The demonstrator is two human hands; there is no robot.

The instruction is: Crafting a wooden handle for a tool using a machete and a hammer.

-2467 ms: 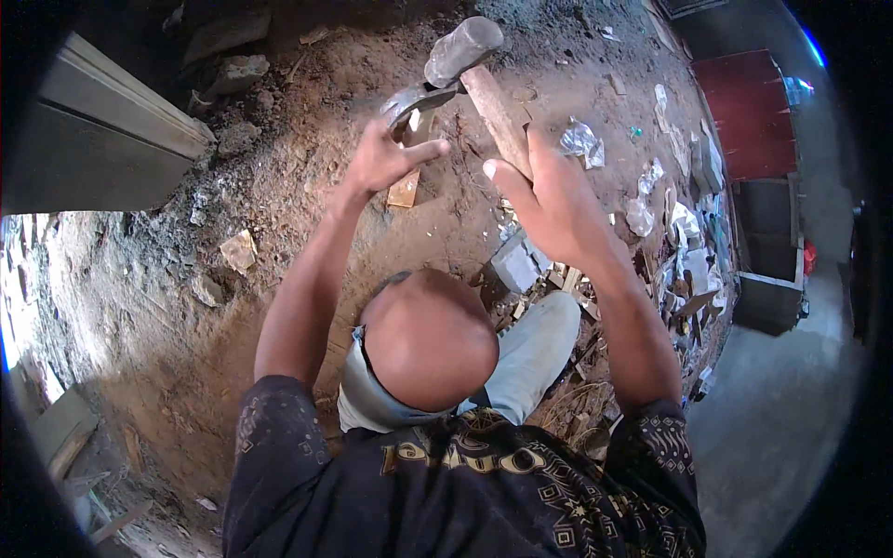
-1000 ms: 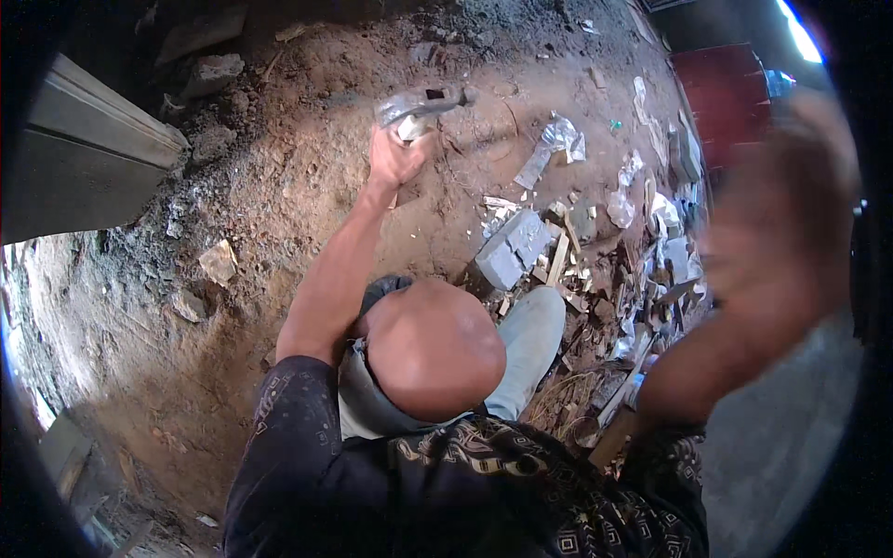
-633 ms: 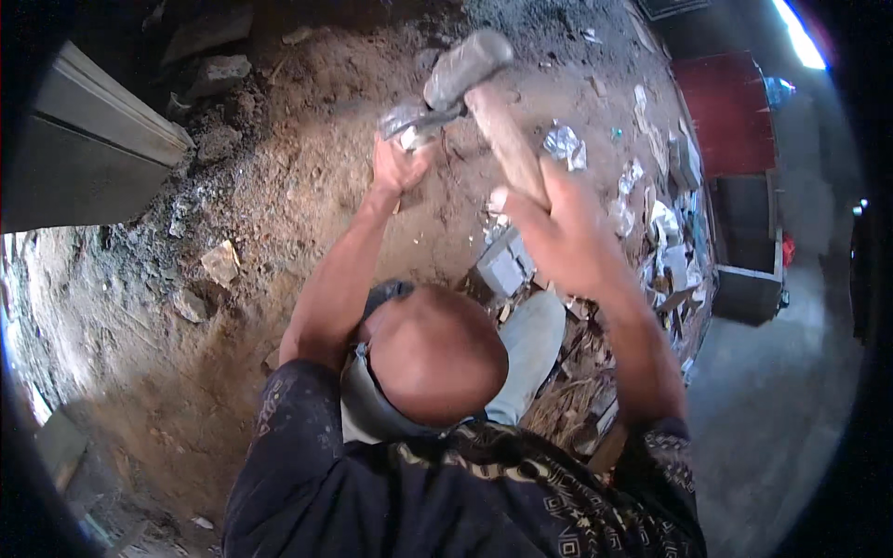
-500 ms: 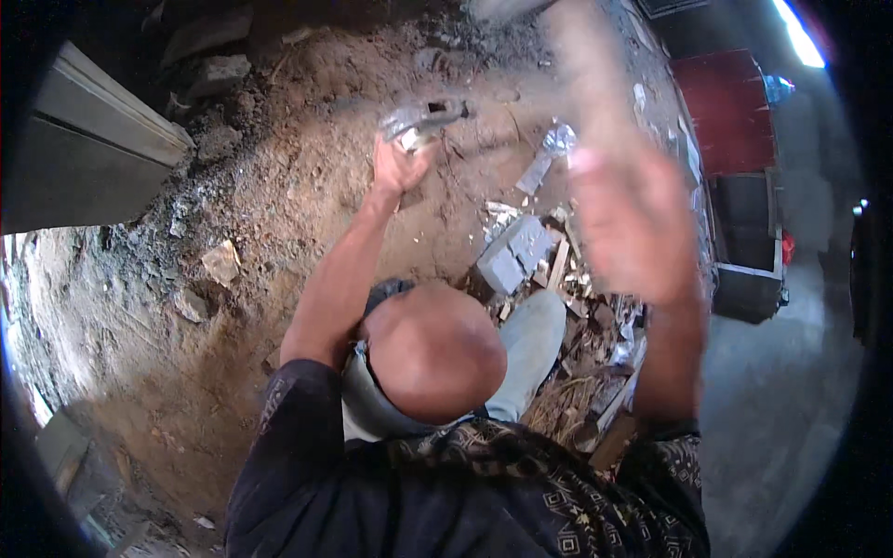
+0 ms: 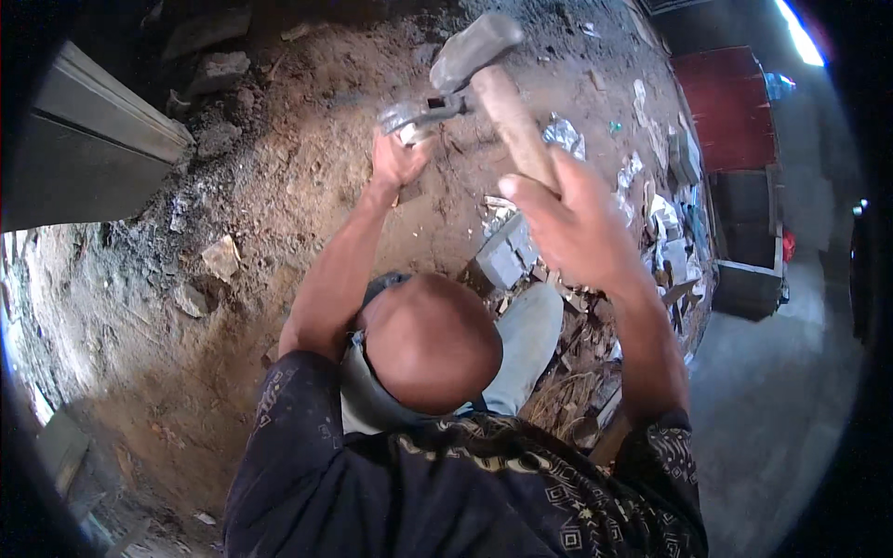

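My right hand [image 5: 577, 223] is raised in front of me, its fingers [image 5: 535, 191] wrapped round the wooden handle of a hammer [image 5: 493, 84]. The grey hammer head sits at the far end, right over the metal piece [image 5: 419, 116] and touching it or just above it; I cannot tell which. My left hand [image 5: 395, 163] reaches far out, its fingers closed on the near end of that grey metal piece, holding it just above the dirt floor [image 5: 279, 186]. To the right of my arms, nearer to me, a grey block [image 5: 502, 260] lies among scraps of wood and crumpled foil [image 5: 563, 135]. Loose stones [image 5: 221, 256] lie on the dirt to the left. A grey slab [image 5: 93, 149] stands at the far left, and a red cabinet [image 5: 730, 112] at the far right.
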